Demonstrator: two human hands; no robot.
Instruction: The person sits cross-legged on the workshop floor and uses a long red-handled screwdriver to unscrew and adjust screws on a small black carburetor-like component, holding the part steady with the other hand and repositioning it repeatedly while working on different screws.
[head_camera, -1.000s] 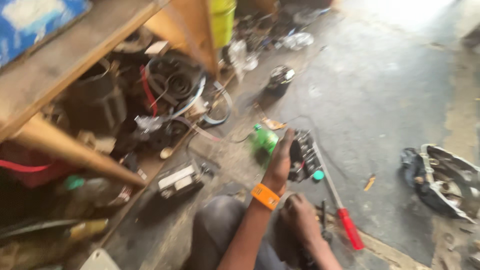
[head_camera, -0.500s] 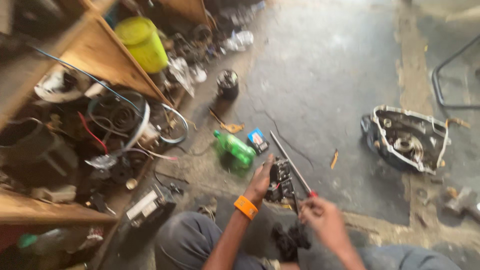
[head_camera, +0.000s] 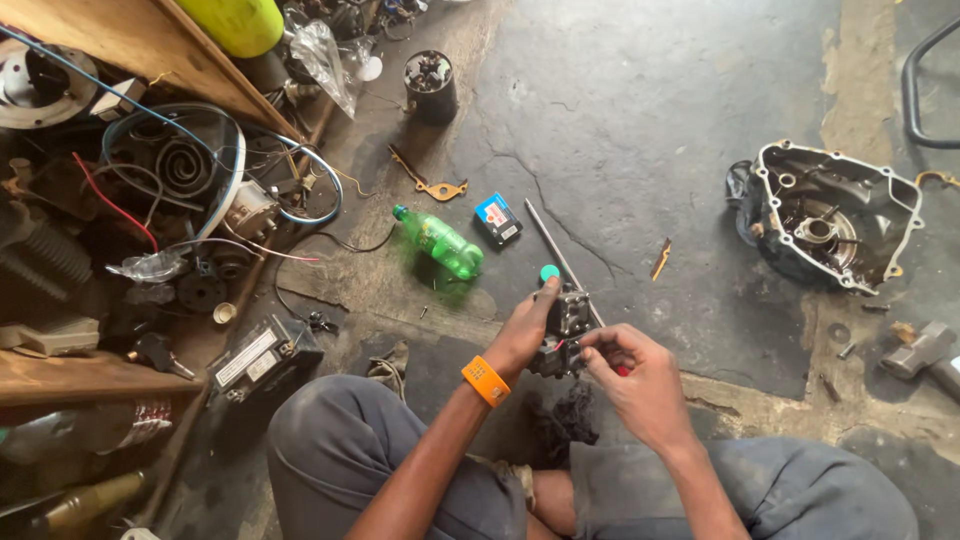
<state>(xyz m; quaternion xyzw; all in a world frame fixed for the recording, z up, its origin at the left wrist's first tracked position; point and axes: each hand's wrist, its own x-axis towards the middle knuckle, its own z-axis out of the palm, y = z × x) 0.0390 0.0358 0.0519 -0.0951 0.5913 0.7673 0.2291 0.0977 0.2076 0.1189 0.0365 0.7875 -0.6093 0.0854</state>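
Small dark grey metal mechanical part, blocky and greasy, with a brass-coloured bit on top — held up between both hands above the cracked grey concrete floor, just in front of the knees in grey trousers. Left hand, with an orange band at the wrist, wrapped around the part's left side, fingers curled and gripping. Right hand closed in a pinch, thumb and forefinger pressed together on something small at the part's right face; too small to tell what.

Just beyond the part, a long thin metal rod lying slantwise on the floor, a small teal round cap beside it. Farther left, a green plastic bottle on its side and a small blue rectangular box near it. Well apart to the right, an open grey cast-metal engine cover, and a hammer head by the edge. Along the left, a wooden shelf over a tangle of wires, coils and old parts.

Likely risks, as a judgement: a tiny piece slipping from the oily pinch and rolling into a floor crack or the clutter on the left — hard to find again. Also possible: the part twisting in the left grip under a hard push, or grit from the dirty floor getting into it if set down open side first.
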